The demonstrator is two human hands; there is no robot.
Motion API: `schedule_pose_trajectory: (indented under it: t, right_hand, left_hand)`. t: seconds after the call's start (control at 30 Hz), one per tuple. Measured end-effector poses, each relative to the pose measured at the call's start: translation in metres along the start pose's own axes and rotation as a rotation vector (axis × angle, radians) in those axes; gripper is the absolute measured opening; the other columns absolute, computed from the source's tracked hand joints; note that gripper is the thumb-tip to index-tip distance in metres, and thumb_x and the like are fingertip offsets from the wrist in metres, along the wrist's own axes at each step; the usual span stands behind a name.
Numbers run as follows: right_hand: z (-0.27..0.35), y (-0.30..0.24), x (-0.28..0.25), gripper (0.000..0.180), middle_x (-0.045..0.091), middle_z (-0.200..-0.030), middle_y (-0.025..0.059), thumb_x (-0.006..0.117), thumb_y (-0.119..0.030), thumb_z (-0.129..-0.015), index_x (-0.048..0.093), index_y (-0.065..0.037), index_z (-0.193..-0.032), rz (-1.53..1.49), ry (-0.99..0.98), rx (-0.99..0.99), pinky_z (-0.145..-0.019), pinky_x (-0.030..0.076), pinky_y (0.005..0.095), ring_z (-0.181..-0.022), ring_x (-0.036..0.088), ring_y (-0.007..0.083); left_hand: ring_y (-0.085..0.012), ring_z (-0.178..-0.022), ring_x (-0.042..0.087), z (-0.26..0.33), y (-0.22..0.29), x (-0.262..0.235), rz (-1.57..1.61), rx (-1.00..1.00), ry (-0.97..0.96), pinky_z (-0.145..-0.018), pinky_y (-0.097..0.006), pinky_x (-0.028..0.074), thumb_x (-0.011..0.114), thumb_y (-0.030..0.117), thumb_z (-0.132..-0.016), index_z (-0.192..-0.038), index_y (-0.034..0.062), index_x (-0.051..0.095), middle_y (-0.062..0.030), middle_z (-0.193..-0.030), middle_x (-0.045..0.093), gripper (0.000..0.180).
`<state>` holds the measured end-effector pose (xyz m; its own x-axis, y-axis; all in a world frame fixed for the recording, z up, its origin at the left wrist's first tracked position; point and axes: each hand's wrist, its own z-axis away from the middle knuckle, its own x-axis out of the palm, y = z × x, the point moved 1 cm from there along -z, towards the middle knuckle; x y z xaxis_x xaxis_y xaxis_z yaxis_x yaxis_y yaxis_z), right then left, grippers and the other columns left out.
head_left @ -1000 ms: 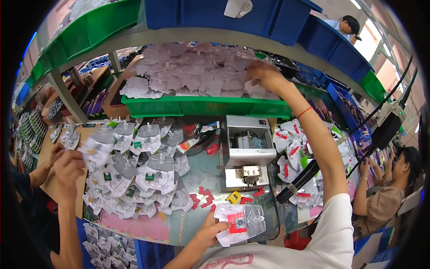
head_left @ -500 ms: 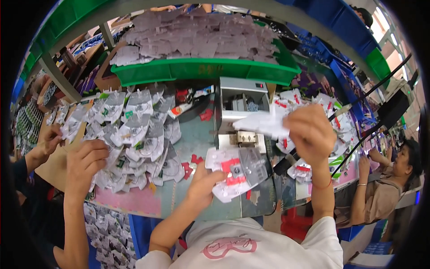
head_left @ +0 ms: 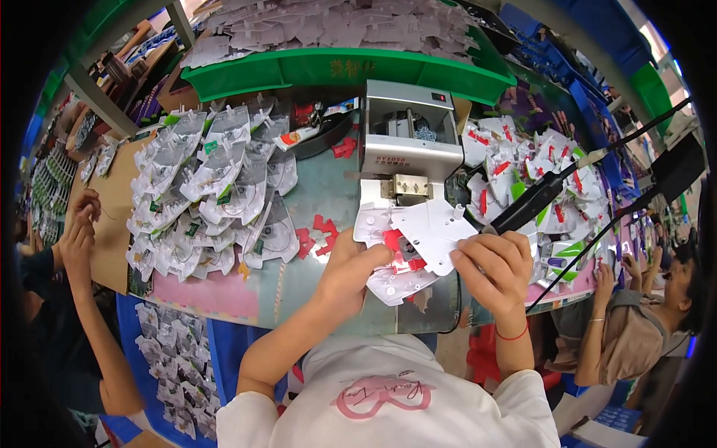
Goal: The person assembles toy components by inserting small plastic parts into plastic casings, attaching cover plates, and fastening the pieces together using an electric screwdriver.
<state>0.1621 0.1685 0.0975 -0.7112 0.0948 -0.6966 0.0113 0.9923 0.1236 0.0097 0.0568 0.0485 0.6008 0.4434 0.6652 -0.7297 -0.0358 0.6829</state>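
both hands (head_left: pixel 351 270) holding white plastic piece (head_left: pixel 426 233)

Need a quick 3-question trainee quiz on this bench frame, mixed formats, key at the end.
1. True or false: the left hand and the right hand both hold white plastic pieces.
2. The grey machine stands: A) right of the hands, B) behind the hands, C) under the bench.
3. Fill in: the long bin on the shelf above the bench is ____ in colour.

Key: 1 true, the left on the clear packaging part with a red piece, the right on the flat white sheet; 2 B; 3 green.
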Motion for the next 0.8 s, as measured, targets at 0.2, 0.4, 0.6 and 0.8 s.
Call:
schedule_pose_trajectory:
  t: [0.2,0.4,0.6,0.8]
  right_hand:
    - [0.007,0.01,-0.002,0.027,0.059,-0.088,0.0071,0.063,-0.024,-0.068,0.064,-0.006,-0.089,-0.164,0.023,0.085,-0.057,0.041,0.0315,-0.073,0.056,0.019]
    - [-0.007,0.018,-0.005,0.032,0.058,-0.087,0.0084,0.071,-0.012,-0.06,0.065,-0.005,-0.091,-0.361,-0.153,0.364,-0.055,0.042,0.0284,-0.068,0.052,0.0205]
    - [-0.003,0.019,-0.008,0.025,0.058,-0.076,0.007,0.067,0.0,-0.056,0.066,-0.004,-0.081,-0.362,-0.218,0.338,-0.054,0.042,0.0279,-0.065,0.053,0.0196]
    - [0.004,0.014,-0.008,0.024,0.058,-0.073,0.0077,0.066,0.003,-0.053,0.066,-0.002,-0.077,-0.358,-0.127,0.326,-0.055,0.042,0.0275,-0.064,0.055,0.0202]
  left_hand:
    - [-0.0157,-0.078,0.06,0.001,-0.002,0.002,-0.021,-0.014,-0.026,-0.068,-0.029,0.049,0.05,-0.001,-0.07,-0.103,-0.0054,0.051,-0.0099,-0.091,0.059,0.034]
    - [-0.0137,-0.078,0.059,0.005,-0.002,0.004,-0.102,-0.029,-0.095,-0.068,-0.028,0.048,0.05,0.0,-0.069,-0.104,-0.0056,0.051,-0.0088,-0.091,0.059,0.035]
    - [-0.0105,-0.074,0.056,0.009,0.001,0.012,-0.15,-0.02,-0.104,-0.065,-0.026,0.046,0.051,0.004,-0.07,-0.101,-0.0055,0.052,-0.0075,-0.085,0.059,0.032]
    - [-0.0124,-0.08,0.058,0.011,0.003,0.009,-0.142,-0.103,-0.147,-0.068,-0.029,0.048,0.051,-0.001,-0.068,-0.104,-0.0057,0.049,-0.0088,-0.093,0.058,0.036]
